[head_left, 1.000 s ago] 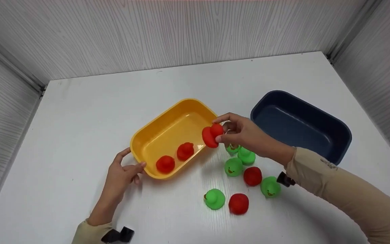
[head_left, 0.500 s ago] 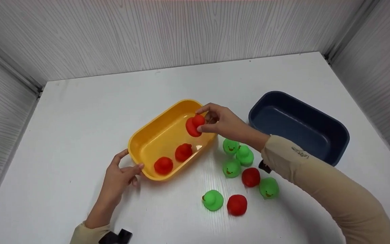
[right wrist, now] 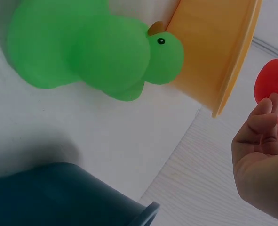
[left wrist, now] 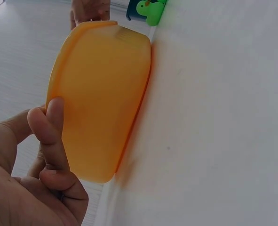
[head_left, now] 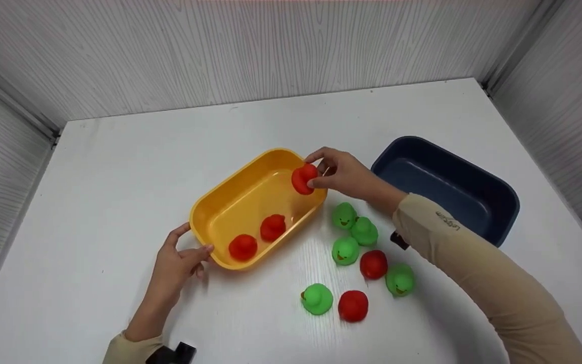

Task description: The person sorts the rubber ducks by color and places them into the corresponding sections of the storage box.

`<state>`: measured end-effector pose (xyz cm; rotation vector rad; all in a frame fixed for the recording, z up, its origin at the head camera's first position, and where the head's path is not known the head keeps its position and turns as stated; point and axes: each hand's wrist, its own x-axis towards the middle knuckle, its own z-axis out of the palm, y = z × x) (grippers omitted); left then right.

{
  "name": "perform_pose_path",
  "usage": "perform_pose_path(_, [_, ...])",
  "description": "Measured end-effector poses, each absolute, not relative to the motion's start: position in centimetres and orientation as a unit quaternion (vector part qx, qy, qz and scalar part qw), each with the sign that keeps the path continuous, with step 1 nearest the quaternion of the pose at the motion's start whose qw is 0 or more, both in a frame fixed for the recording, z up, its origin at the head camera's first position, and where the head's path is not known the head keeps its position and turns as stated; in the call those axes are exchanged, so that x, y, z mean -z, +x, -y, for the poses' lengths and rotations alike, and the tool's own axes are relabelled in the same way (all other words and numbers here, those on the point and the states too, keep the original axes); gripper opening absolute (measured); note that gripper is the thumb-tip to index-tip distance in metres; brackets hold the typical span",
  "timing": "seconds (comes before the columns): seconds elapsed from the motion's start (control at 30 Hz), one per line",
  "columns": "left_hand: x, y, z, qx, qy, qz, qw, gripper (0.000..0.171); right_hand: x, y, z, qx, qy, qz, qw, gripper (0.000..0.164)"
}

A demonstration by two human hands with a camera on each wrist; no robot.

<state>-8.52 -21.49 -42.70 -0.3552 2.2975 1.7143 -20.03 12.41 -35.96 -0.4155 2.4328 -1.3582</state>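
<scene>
My right hand (head_left: 344, 174) pinches a red rubber duck (head_left: 301, 179) between thumb and fingers, over the far right end of the yellow tub (head_left: 230, 187). In the right wrist view that red duck (right wrist: 273, 87) shows at the right edge, above the tub's rim. Two other red ducks, one (head_left: 243, 247) at the near end and one (head_left: 273, 228) beside it, lie inside the tub. My left hand (head_left: 175, 265) holds the tub's near left end, thumb at the rim. In the left wrist view its curled fingers (left wrist: 54, 146) lie against the tub's outer wall.
A dark blue tub (head_left: 447, 184) stands at the right, partly behind my right forearm. Several green ducks (head_left: 345, 251) and two red ones, one (head_left: 373, 264) among them and one (head_left: 353, 306) nearer, lie on the white table (head_left: 119, 202). Panels (head_left: 271, 50) border the table.
My right hand has carried the red duck left and away from me, over the yellow tub, then slightly back right. The left hand stays at the tub.
</scene>
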Motion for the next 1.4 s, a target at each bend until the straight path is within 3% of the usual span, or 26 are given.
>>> perform_pose_path(0.8, [42.9, -8.5, 21.4, -0.589, -0.129, -0.788, 0.126, 0.069, 38.0, -21.0, -11.5, 0.342, -0.178, -0.894, 0.229, 0.040])
perform_pose_path(1.4, [42.8, -8.5, 21.5, -0.595, -0.124, -0.784, 0.125, 0.070, 37.6, -21.1, -10.3, 0.223, -0.177, -0.927, 0.245, 0.040])
